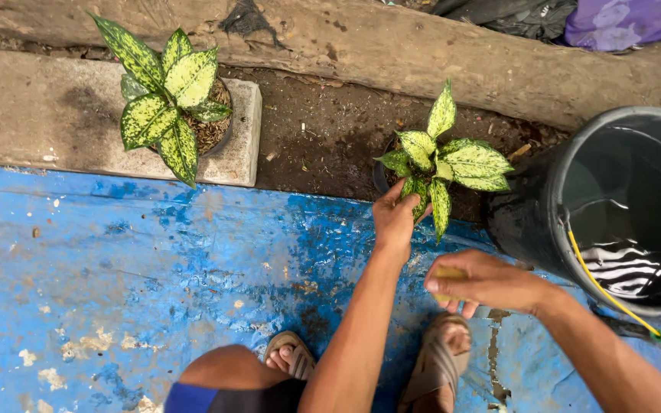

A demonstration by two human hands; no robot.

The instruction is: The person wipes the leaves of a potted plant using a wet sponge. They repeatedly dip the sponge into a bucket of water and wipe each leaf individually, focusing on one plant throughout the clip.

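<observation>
Plant [445, 160]: stood upright in a dark pot on the soil beyond the blue floor [116, 252]; leaves fanned outward, the tallest pointed away.
Plants: two counted; the second [166, 95] is set on a concrete slab, well apart.
Left hand [394, 214]: arm stretched forward, fingers closed on a lower leaf.
Right hand [480, 279]: curled around a yellow sponge [450, 273], held near the bucket [629, 206].
Buckets: one.

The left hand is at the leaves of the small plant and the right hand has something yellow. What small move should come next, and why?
Probably bring the right hand, closed on a yellow sponge-like piece, up to the leaf that the left hand holds on the small plant. The leaf is already steadied, and the right hand hangs just short of it. What the yellow piece is cannot be told for sure.
</observation>
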